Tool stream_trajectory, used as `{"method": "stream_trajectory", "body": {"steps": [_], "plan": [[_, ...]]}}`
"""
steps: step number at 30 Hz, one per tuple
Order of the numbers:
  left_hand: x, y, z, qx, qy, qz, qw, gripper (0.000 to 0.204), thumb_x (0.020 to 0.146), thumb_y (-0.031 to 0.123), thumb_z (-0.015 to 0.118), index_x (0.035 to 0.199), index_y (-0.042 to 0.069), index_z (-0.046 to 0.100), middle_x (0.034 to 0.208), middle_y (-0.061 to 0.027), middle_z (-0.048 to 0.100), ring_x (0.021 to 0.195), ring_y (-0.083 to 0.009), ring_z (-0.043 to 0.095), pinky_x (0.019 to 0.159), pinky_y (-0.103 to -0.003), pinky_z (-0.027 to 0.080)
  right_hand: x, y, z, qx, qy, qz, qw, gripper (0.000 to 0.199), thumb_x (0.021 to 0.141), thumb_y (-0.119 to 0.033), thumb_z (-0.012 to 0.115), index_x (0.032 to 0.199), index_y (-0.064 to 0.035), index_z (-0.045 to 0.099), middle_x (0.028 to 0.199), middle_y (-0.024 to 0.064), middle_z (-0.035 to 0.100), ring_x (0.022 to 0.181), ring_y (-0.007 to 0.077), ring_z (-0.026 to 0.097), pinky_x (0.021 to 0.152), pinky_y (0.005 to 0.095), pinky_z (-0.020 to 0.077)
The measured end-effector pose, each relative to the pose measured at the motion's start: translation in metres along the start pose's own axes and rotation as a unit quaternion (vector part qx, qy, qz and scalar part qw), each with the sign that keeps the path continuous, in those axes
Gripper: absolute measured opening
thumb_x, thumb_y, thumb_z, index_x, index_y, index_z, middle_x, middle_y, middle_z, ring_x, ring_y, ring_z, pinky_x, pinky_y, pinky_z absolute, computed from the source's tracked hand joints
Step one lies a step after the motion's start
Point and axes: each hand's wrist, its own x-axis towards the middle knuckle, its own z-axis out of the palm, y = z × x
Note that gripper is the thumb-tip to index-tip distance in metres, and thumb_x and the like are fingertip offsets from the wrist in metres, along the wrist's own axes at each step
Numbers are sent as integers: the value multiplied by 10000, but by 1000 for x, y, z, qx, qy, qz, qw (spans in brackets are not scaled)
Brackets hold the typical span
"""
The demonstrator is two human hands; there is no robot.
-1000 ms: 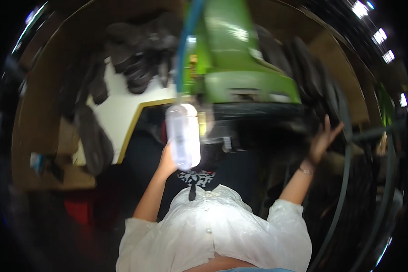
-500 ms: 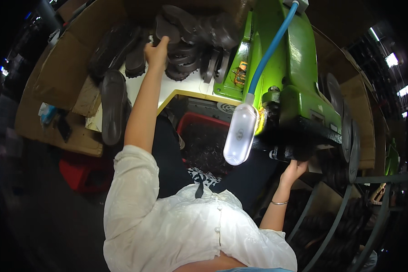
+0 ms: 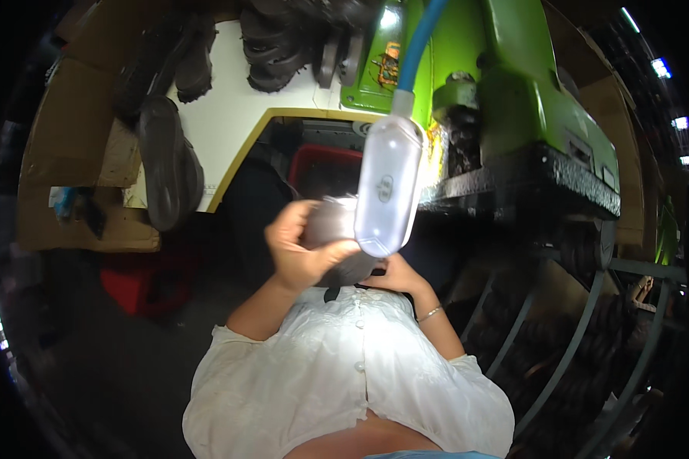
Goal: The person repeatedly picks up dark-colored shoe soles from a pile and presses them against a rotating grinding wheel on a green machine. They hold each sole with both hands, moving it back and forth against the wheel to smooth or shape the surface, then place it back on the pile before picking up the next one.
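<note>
In front of my shirt, my left hand (image 3: 297, 246) grips a dark grey-brown shoe (image 3: 331, 223), thumb on the near side and fingers round the far side. Motion blurs the shoe, and a lamp hides part of it. My right hand (image 3: 396, 275), with a bracelet at the wrist, closes on the shoe's lower end; its fingertips are partly hidden. The lit, clear-cased lamp (image 3: 388, 187) hangs from a blue hose just above both hands. Behind it stands a green machine (image 3: 513, 84) with a black lower edge.
On the white tabletop (image 3: 230, 92) lie several dark shoes (image 3: 275, 46), with another pair (image 3: 164, 164) at its left edge. Cardboard (image 3: 76, 130) walls the left side. A red bin (image 3: 321, 164) sits below the table cut-out, a red crate (image 3: 142, 287) at left, and a metal rack (image 3: 566, 352) at right.
My left hand has come down from the shoes at the back, bringing one to my lap. My right hand has moved left from under the machine to meet it. The view has shifted slightly.
</note>
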Motion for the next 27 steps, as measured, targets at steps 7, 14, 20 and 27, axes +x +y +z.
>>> {"method": "stream_trajectory", "body": {"steps": [7, 14, 20, 27], "plan": [[6, -6, 63, 24, -226, -156, 961, 389, 639, 114, 774, 958, -16, 595, 869, -92, 635, 787, -147, 601, 740, -272, 479, -2, 51, 11, -84, -51, -32, 995, 362, 841, -181, 570, 1152, -11, 497, 1202, 129, 481, 1070, 196, 485, 902, 315, 401], [22, -6, 72, 58, -233, -97, 966, 249, 711, 165, 717, 881, 5, 628, 778, -48, 643, 670, -85, 564, 614, -240, 455, -3, -14, 29, 46, -65, 27, 996, 350, 805, -226, 622, 1061, 4, 557, 1058, 129, 575, 1013, 190, 521, 871, 312, 417], [12, -14, 53, 98, -200, -69, 972, 194, 745, 148, 680, 858, 1, 623, 733, -43, 628, 649, -76, 548, 583, -242, 444, -13, 40, 15, -111, -10, -17, 994, 390, 744, -240, 662, 1036, 3, 575, 1029, 141, 595, 986, 218, 548, 862, 324, 418], [-7, -32, 34, -86, -173, -209, 958, 226, 745, 66, 655, 950, -7, 593, 853, -53, 629, 763, -108, 585, 701, -248, 471, -93, 39, -97, 7, 113, 90, 990, 597, 555, -43, 749, 1084, 68, 495, 1025, 88, 574, 879, 174, 566, 786, 294, 451]]}}
